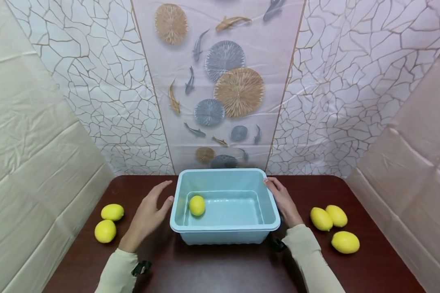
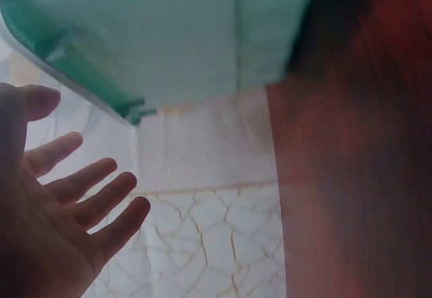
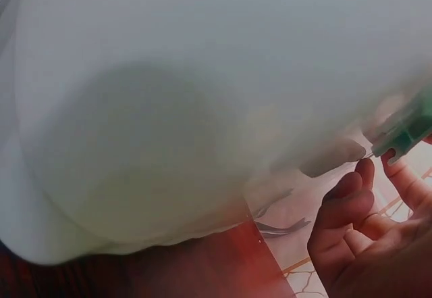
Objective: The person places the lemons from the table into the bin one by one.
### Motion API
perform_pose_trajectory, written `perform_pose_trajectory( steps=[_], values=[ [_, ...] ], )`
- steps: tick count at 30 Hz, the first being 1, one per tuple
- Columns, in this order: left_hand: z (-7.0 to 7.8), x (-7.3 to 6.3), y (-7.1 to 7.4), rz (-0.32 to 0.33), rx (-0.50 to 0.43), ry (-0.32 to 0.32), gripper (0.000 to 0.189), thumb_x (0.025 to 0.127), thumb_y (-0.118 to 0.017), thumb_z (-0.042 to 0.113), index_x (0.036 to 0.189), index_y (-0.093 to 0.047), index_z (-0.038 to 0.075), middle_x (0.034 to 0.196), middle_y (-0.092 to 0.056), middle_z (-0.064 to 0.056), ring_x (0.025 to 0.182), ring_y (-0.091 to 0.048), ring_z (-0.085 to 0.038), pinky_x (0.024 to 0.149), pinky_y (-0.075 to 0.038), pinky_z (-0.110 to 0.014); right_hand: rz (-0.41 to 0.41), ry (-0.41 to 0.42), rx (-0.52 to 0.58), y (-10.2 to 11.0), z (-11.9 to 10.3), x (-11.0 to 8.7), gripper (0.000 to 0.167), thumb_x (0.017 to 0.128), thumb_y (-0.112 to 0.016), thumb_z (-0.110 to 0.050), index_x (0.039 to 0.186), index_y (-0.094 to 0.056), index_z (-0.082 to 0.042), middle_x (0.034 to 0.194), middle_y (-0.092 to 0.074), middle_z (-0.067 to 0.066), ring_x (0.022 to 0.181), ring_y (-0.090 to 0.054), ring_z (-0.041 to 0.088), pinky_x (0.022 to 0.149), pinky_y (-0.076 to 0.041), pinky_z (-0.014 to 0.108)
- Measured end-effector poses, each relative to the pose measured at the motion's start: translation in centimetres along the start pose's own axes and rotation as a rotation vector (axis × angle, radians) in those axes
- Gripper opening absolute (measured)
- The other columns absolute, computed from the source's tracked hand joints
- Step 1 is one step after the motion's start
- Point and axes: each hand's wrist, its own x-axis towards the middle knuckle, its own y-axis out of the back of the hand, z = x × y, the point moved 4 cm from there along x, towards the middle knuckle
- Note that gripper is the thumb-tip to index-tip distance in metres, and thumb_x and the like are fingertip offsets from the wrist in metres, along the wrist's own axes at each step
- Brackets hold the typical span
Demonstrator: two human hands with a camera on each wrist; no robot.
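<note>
A light blue plastic basin [image 1: 225, 237] stands in the middle of the table, one yellow lemon [image 1: 196, 206] lying inside near its left end. At the basin's right side, my right hand [image 1: 284, 201] grips the rim near the far corner; in the right wrist view its fingers [image 3: 344, 210] are bent at the rim. My left hand [image 1: 146, 215] is beside the basin's left wall, thumb near the rim. The left wrist view shows that hand [image 2: 67, 203] with fingers spread, holding nothing, a gap between them and the basin [image 2: 175, 41].
Two lemons, one farther back [image 1: 112, 212] and one nearer [image 1: 105, 231], lie left of my left hand on the dark red-brown table [image 1: 220, 268]. Right of my right forearm are three more lemons [image 1: 321, 219]. Patterned cloth [image 1: 220, 134] hangs behind the table, plain cloth on both sides.
</note>
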Motion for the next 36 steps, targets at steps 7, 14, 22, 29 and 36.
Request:
perform_pose_trajectory(
  steps=[7, 14, 22, 29, 36],
  values=[
    [1.5, 1.5, -1.3, -0.043, -0.096, -0.006, 0.061, 0.103, -0.070, 0.021, 0.158, -0.047, 0.013, 0.163, -0.041, -0.018, 0.150, -0.041, -0.040, 0.115, -0.038, -0.065, 0.012, -0.012, -0.025, -0.1, -0.4, -0.3, 0.060, 0.107, -0.053, -0.054, 0.147, -0.053, -0.010, 0.141, -0.057, 0.018, 0.106, -0.060, 0.020, 0.079, -0.052, 0.030],
    [3.1, 3.2, -2.6, -0.101, -0.175, 0.073, 0.066, 0.103, -0.069, 0.028, 0.162, -0.041, 0.015, 0.169, -0.031, -0.021, 0.153, -0.034, -0.044, 0.117, -0.035, -0.065, 0.018, -0.021, -0.064, 0.0, -0.2, -0.6, 0.064, 0.106, -0.052, -0.060, 0.148, -0.054, -0.012, 0.144, -0.058, 0.019, 0.108, -0.062, 0.022, 0.080, -0.053, 0.030],
    [3.5, 3.2, -3.9, -0.258, -0.151, 0.155, 0.076, 0.104, -0.066, 0.040, 0.167, -0.030, 0.019, 0.178, 0.002, -0.009, 0.160, -0.014, -0.043, 0.118, -0.025, -0.073, 0.043, -0.003, -0.123, -0.3, -0.8, -0.7, 0.066, 0.105, -0.052, -0.062, 0.146, -0.055, -0.010, 0.140, -0.060, 0.021, 0.106, -0.065, 0.023, 0.079, -0.054, 0.030],
    [3.5, 3.4, -3.8, -0.229, -0.166, 0.164, 0.070, 0.106, -0.065, 0.032, 0.166, -0.033, 0.014, 0.178, -0.002, -0.009, 0.159, -0.021, -0.041, 0.120, -0.027, -0.068, 0.064, -0.003, -0.149, -0.1, -1.0, -0.5, 0.068, 0.104, -0.051, -0.065, 0.145, -0.056, -0.011, 0.140, -0.061, 0.020, 0.108, -0.064, 0.025, 0.080, -0.052, 0.031],
    [3.4, 3.0, -4.0, -0.219, -0.156, 0.189, 0.069, 0.105, -0.065, 0.032, 0.164, -0.036, 0.012, 0.178, -0.005, -0.008, 0.157, -0.027, -0.042, 0.117, -0.032, -0.068, 0.087, 0.027, -0.221, 0.1, -1.0, -0.9, 0.063, 0.108, -0.049, -0.059, 0.143, -0.058, -0.007, 0.140, -0.062, 0.022, 0.109, -0.065, 0.028, 0.081, -0.054, 0.033]
  ],
)
